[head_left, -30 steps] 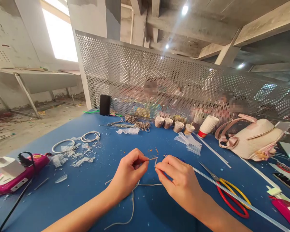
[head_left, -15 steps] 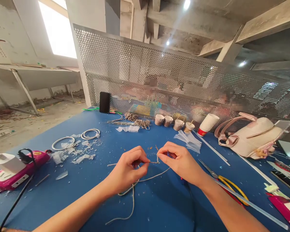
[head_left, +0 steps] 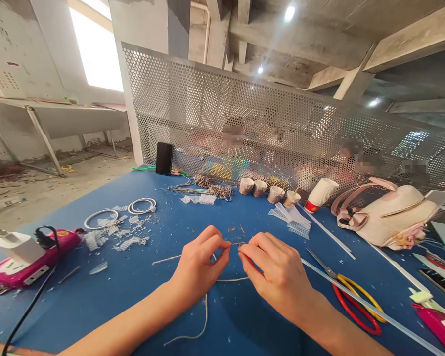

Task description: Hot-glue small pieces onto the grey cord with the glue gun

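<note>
Between my two hands a short stretch of thin cord (head_left: 236, 243) runs level above the blue table. My left hand (head_left: 203, 259) pinches it between thumb and forefinger from the left. From the right, my right hand (head_left: 270, 262) grips its other side with the fingertips close together. The fingertips of the two hands are a small distance apart. One cord end sticks out left of my left hand, and a pale loose length (head_left: 203, 316) curves over the table below the hands. Part of the cord is hidden behind my fingers.
Scissors (head_left: 333, 274) and a clear rod lie right of my right hand. Beyond are paper cups (head_left: 276, 194), plastic strips (head_left: 291, 220) and a bag (head_left: 396, 212). White rings (head_left: 102, 219), scraps and a pink power strip (head_left: 33, 262) lie left. A perforated screen (head_left: 207, 109) stands behind.
My right hand has turned and lowered slightly, its fingertips now level with the cord. The cord end left of my left hand has shifted left and down. The view has moved slightly.
</note>
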A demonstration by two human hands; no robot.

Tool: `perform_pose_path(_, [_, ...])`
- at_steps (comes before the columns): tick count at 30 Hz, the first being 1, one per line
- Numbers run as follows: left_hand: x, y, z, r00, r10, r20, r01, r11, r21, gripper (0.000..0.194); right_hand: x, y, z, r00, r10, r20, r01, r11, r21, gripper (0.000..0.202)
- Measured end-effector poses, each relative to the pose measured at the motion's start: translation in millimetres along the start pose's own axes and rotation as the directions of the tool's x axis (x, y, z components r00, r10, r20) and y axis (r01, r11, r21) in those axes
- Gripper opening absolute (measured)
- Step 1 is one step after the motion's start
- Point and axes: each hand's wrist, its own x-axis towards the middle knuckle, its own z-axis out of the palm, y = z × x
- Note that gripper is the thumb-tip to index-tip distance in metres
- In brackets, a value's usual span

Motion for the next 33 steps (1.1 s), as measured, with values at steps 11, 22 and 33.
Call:
perform_pose_path(11, [9, -2, -13.7, 0.981, 0.004, 0.191, 0.036, 0.978, -0.206, 0.016, 27, 31, -4, 0.868, 0.25, 0.429, -0.456, 0.743, 0.49, 0.013])
perform_pose_path(22, [2, -3, -3.6, 0.999, -0.042, -0.024, 0.041, 0.999, -0.033, 0.014, 6, 8, 4, 0.964, 0.179, 0.195, -0.239, 0.904, 0.355, 0.016])
perform_pose_path(33, [4, -4, -12.1, 0.971, 0.156, 0.182, -0.173, 0.981, 0.083, 0.017, 24, 22, -6, 0.933, 0.189, 0.306, -0.297, 0.885, 0.359, 0.015])
